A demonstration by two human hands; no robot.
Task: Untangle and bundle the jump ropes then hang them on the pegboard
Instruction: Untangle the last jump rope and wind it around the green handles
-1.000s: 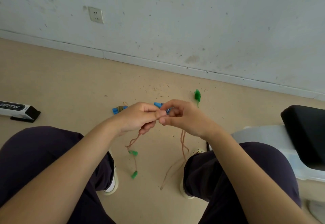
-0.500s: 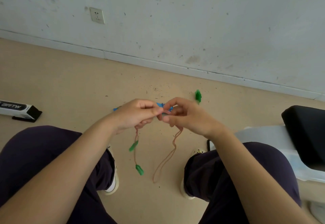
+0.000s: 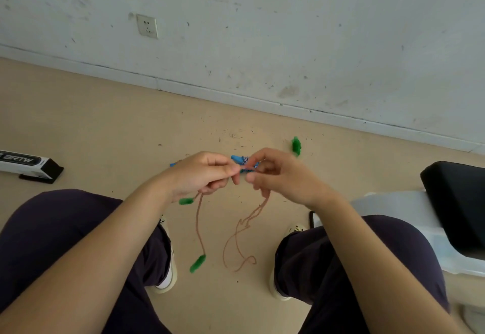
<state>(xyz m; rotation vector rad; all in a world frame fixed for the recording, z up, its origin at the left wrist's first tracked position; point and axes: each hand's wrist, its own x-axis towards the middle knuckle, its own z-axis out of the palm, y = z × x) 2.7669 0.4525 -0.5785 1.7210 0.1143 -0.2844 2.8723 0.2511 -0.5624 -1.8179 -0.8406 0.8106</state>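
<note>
1. From my remote seat, the worst outcome I can see is the knot pulling tighter. Both hands work a blue-and-white tangle (image 3: pixel 244 162) held between them above the floor (image 3: pixel 105 129). If I tug the two sides apart instead of feeding slack in, the snarl would likely lock.
2. The brown rope (image 3: pixel 237 239) hangs from the hands in loose loops between the knees. One green handle (image 3: pixel 197 263) dangles low on a strand and another (image 3: pixel 185 200) sits just under the left hand. A swinging handle could catch a loop and make a fresh tangle.
3. A third green handle (image 3: pixel 296 145) lies on the floor beyond the right hand, so that rope could drag or snag if I lift quickly.
4. No pegboard is in view, so I judge hanging to be some way off.
5. Left hand (image 3: pixel 202 173): palm down, forearm coming in from lower left, thumb and fingers curled in a pinching grip on the tangle, with brown rope trailing below.
6. Right hand (image 3: pixel 278 173): mirrored from lower right, fingers curled, its grip pinching the same tangle; fingertips of both hands nearly meet.
</note>
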